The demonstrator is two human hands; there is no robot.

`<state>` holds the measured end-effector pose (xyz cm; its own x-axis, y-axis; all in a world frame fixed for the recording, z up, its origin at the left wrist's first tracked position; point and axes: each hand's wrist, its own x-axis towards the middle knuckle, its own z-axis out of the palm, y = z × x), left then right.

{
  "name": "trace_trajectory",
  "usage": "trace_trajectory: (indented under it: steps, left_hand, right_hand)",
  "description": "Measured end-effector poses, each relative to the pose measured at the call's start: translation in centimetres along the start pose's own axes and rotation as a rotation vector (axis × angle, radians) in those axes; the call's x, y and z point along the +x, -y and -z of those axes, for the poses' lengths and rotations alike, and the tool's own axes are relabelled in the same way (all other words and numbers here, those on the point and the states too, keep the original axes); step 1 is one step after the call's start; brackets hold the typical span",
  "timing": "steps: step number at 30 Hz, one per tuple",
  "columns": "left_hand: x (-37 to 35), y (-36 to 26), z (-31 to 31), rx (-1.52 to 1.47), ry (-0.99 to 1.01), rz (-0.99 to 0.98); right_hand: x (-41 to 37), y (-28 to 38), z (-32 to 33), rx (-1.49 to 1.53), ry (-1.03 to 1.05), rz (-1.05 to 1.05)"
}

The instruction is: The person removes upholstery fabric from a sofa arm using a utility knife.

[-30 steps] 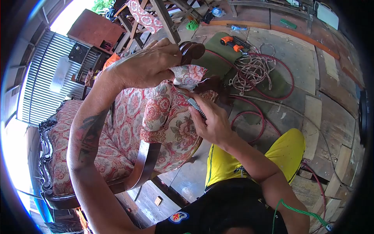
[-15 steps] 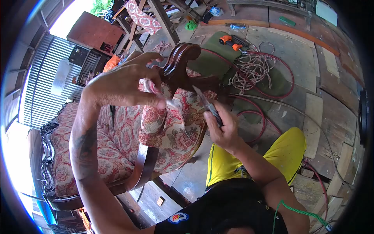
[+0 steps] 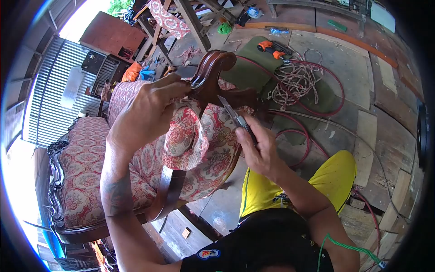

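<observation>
A carved dark-wood sofa (image 3: 81, 181) upholstered in red floral fabric lies in front of me. Its scrolled wooden arm (image 3: 210, 72) rises at the centre. My left hand (image 3: 145, 113) pinches the loose floral fabric (image 3: 186, 136) just left of that scroll. My right hand (image 3: 256, 147) grips a utility knife (image 3: 231, 114), blade pointing up-left at the fabric beside the wooden arm. My yellow trouser leg (image 3: 326, 177) shows below the right hand.
A red air hose (image 3: 317, 104) and a tangle of rope (image 3: 294, 81) lie on the green mat and plank floor. An orange nail gun (image 3: 269, 49) rests beyond them. Wooden frames and clutter stand at the back; corrugated metal wall on the left.
My left hand has dropped from above the scroll to its left side, uncovering the wooden arm, and now pinches the fabric there. The knife has risen toward the scroll.
</observation>
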<state>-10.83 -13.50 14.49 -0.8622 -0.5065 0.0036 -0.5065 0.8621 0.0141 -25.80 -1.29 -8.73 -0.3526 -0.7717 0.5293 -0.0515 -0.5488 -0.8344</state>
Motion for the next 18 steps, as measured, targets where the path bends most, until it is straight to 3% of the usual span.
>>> trace_trajectory:
  steps: [4, 6, 14, 16, 18]
  left_hand:
    - [-0.9, -0.1, -0.6, 0.101, -0.129, -0.052]
    - [-1.2, -0.2, -1.0, 0.062, -0.151, -0.012]
    - [-1.1, -0.3, -2.0, 0.041, -0.205, 0.028]
    - [-1.0, -0.2, -2.1, 0.258, -0.203, -0.003]
    - [-1.2, 0.3, -2.5, 0.256, -0.211, -0.005]
  right_hand:
    - [1.2, 0.2, 0.3, 0.029, 0.033, -0.073]
    - [1.9, 0.1, 0.3, -0.058, 0.02, 0.047]
    - [2.9, 0.3, 0.5, -0.186, 0.028, 0.181]
    - [3.3, 0.8, 0.7, -0.223, 0.041, 0.179]
    - [3.7, 1.4, 1.0, -0.339, 0.077, 0.192]
